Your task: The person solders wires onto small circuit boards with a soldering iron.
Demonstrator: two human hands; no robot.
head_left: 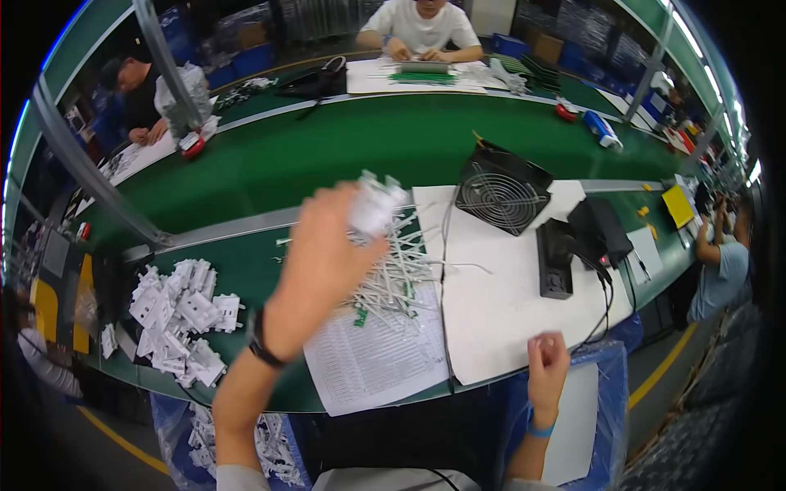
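Left hand [323, 262] raised, grip closed on white plastic part [375, 204] above heap of white rods [397, 274], right hand [547, 360] fisted, empty, at near tabletop [327, 155] edge, pile of white parts [180, 315] left, fan [501, 192] far right.

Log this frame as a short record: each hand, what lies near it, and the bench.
left hand: raised, fingers closed on a white plastic part
right hand: fisted at the bench edge, contents not visible
under left hand: loose white strips on a printed sheet
far left: pile of white plastic parts
bench: green bench, black fan
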